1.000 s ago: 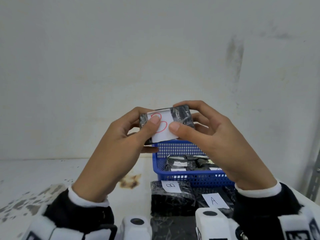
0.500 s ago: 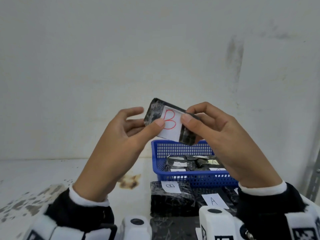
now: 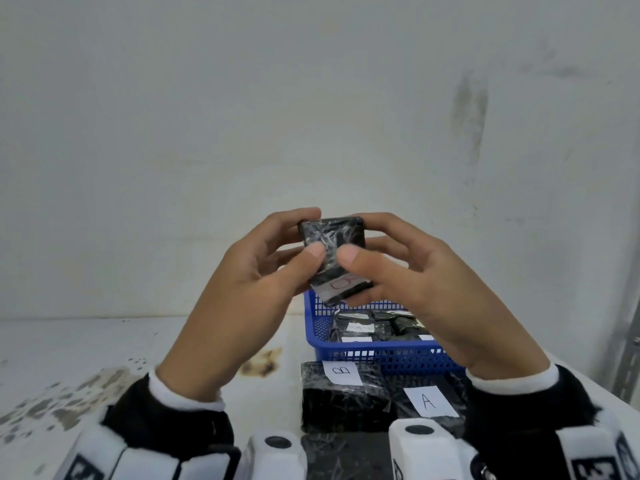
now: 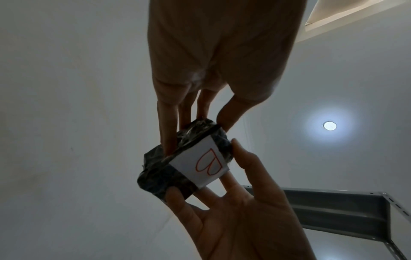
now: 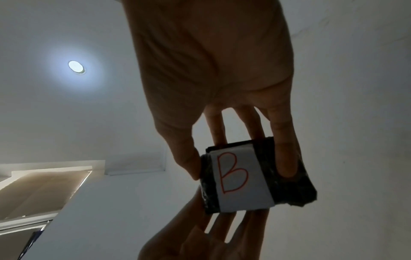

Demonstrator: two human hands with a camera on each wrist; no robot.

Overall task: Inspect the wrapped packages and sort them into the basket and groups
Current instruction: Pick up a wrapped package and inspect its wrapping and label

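Note:
Both hands hold one black film-wrapped package (image 3: 332, 237) up in front of the wall, above the blue basket (image 3: 381, 356). My left hand (image 3: 308, 237) pinches its left side between thumb and fingers, and my right hand (image 3: 360, 239) pinches its right side. Its white label with a red B (image 3: 343, 284) faces downward and shows clearly in the wrist views (image 4: 200, 165) (image 5: 240, 177). Several wrapped packages (image 3: 360, 329) lie in the basket. On the table in front of the basket lie a package labelled B (image 3: 343, 393) and one labelled A (image 3: 429, 401).
The white table (image 3: 104, 344) has a brown stain (image 3: 263, 363) left of the basket and worn grey patches (image 3: 52, 403) at the near left. A plain wall stands right behind. A grey metal shelf upright (image 3: 627, 341) runs along the right edge.
Both hands have turned the package over: the red B label, which faced me, now points down toward the basket, and the plain black side faces me.

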